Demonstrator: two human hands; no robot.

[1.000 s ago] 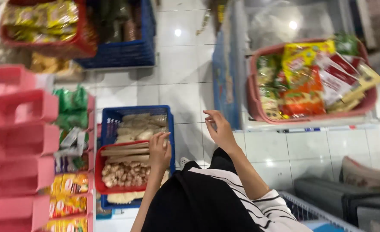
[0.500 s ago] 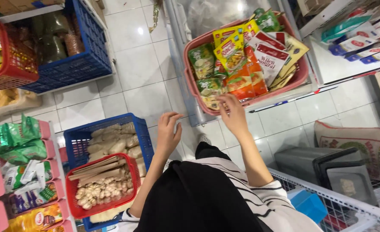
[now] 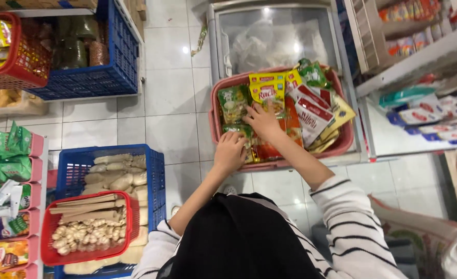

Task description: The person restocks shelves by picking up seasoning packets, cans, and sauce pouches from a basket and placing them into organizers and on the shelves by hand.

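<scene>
A pink basket (image 3: 215,111) full of snack and seasoning packets rests on a glass-topped chest freezer (image 3: 275,36). My left hand (image 3: 229,152) lies on the packets at the basket's near left corner, fingers curled over a green packet (image 3: 237,130). My right hand (image 3: 263,121) reaches further in, fingers spread on the yellow and orange packets (image 3: 268,93) in the middle. Whether either hand grips a packet is unclear. My striped sleeves and black top fill the bottom of the view.
A blue crate (image 3: 156,170) with pale bagged goods and a red basket (image 3: 86,256) of nuts stands on the floor at left. Pink racks (image 3: 36,150) with green packets lie far left. Another blue crate (image 3: 109,77) is behind. Shelves (image 3: 419,57) stand at right.
Both hands moved forward from above the floor crates into the pink basket. The view swung right and closer to the freezer.
</scene>
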